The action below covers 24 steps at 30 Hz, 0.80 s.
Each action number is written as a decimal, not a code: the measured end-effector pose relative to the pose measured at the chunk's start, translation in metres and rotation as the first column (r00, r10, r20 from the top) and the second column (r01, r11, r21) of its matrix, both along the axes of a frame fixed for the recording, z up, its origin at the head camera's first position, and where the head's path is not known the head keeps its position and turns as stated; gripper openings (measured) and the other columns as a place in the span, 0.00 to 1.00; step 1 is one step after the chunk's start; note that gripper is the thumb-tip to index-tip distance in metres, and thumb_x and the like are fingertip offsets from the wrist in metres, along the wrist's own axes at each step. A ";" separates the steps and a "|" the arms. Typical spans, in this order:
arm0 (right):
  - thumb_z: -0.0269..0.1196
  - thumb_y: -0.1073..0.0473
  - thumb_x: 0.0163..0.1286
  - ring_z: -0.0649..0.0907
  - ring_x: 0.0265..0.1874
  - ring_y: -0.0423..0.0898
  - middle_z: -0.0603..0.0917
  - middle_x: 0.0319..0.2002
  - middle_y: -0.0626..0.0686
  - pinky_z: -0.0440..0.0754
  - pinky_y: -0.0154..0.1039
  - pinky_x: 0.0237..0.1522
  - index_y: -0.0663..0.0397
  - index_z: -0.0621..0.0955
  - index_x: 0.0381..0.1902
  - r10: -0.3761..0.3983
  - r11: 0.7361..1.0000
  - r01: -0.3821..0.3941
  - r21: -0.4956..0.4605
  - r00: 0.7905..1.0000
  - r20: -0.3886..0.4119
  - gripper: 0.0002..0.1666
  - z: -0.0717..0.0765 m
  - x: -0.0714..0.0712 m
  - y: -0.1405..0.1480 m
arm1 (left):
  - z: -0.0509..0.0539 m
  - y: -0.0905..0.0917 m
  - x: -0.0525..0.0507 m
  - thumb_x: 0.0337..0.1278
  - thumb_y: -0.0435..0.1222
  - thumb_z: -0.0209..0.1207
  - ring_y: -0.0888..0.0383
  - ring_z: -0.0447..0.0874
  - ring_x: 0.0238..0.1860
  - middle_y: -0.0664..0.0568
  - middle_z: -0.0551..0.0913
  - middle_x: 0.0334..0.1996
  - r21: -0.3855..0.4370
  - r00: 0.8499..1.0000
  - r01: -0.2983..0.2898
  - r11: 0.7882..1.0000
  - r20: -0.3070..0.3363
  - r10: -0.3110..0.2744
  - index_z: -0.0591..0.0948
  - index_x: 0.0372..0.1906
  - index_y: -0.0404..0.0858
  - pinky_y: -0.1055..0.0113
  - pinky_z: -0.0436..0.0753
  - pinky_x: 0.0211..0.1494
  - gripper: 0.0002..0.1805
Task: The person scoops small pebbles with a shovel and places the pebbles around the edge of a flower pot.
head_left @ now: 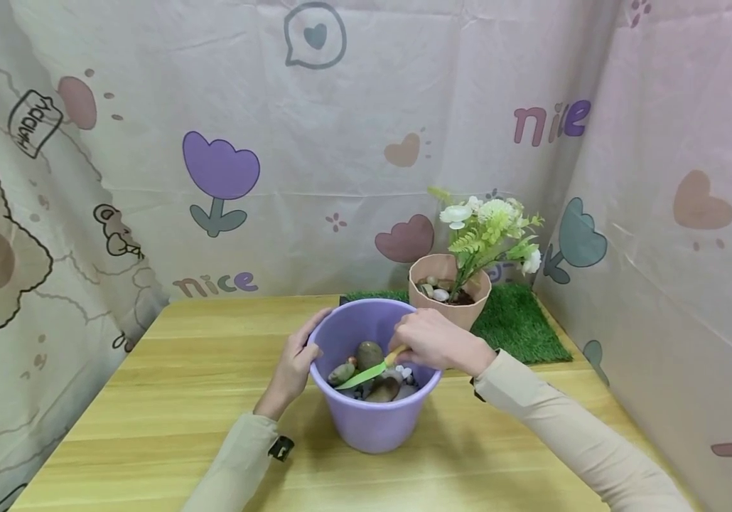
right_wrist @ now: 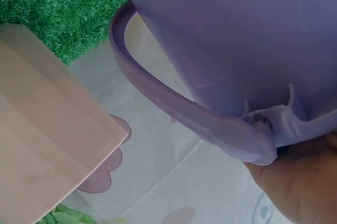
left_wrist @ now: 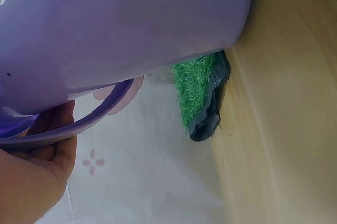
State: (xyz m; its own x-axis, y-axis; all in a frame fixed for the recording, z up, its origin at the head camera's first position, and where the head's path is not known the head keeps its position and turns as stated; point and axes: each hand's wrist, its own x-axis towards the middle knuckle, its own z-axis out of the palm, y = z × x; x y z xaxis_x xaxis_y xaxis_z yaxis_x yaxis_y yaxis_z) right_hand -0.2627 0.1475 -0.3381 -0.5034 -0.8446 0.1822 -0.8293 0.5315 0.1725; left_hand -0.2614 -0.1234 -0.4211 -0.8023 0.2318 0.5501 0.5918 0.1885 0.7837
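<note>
A purple bucket (head_left: 372, 427) stands upright on the wooden table, with stones (head_left: 369, 355) of several sizes inside. My left hand (head_left: 294, 364) grips its left rim; in the left wrist view the fingers (left_wrist: 66, 150) curl at the rim and the bucket's handle (left_wrist: 100, 114). Over the right side of the opening, my right hand (head_left: 433, 340) holds a small garden trowel (head_left: 363, 375) by its yellowish handle. The trowel's green blade lies slanted across the stones, pointing left. In the right wrist view the bucket wall hides the trowel, and only part of the right hand (right_wrist: 297, 182) shows.
Behind the bucket to the right, a pink flowerpot (head_left: 449, 313) holds white artificial-looking flowers (head_left: 494, 213) and pebbles. It stands on a green turf mat (head_left: 519, 327). A printed curtain (head_left: 315, 142) hangs behind the wooden table (head_left: 212, 355) and along both sides.
</note>
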 end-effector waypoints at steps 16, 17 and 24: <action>0.70 0.49 0.57 0.78 0.28 0.41 0.81 0.23 0.38 0.73 0.40 0.36 0.35 0.86 0.25 -0.055 0.997 0.053 -0.051 0.998 -0.033 0.04 -0.008 0.000 0.001 | -0.001 0.002 -0.001 0.44 0.25 0.44 0.43 0.77 0.59 0.40 0.75 0.65 0.008 1.000 0.007 1.000 0.004 -0.007 0.69 0.70 0.34 0.55 0.78 0.60 0.38; 0.70 0.49 0.57 0.78 0.28 0.41 0.81 0.23 0.37 0.72 0.40 0.36 0.35 0.86 0.25 -0.056 0.997 0.054 -0.060 0.998 -0.036 0.04 -0.008 0.000 0.002 | -0.001 0.002 -0.001 0.44 0.25 0.44 0.43 0.77 0.59 0.40 0.75 0.65 0.009 1.000 0.008 1.000 0.004 -0.008 0.69 0.70 0.35 0.55 0.78 0.60 0.38; 0.70 0.48 0.57 0.76 0.27 0.40 0.82 0.24 0.37 0.69 0.39 0.36 0.34 0.86 0.26 -0.063 0.993 0.058 -0.102 0.997 -0.049 0.03 -0.009 0.002 0.002 | -0.001 0.001 -0.001 0.44 0.25 0.44 0.42 0.75 0.61 0.40 0.74 0.66 0.014 1.000 0.013 1.000 0.009 -0.013 0.69 0.70 0.34 0.51 0.77 0.62 0.39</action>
State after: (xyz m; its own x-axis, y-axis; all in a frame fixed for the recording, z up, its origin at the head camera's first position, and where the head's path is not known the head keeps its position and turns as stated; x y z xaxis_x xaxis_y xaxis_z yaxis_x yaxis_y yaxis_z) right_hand -0.2602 0.1494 -0.3470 -0.5405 -0.7890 0.2920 -0.7865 0.5972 0.1577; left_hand -0.2620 -0.1224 -0.4221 -0.8042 0.2350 0.5460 0.5871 0.1699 0.7915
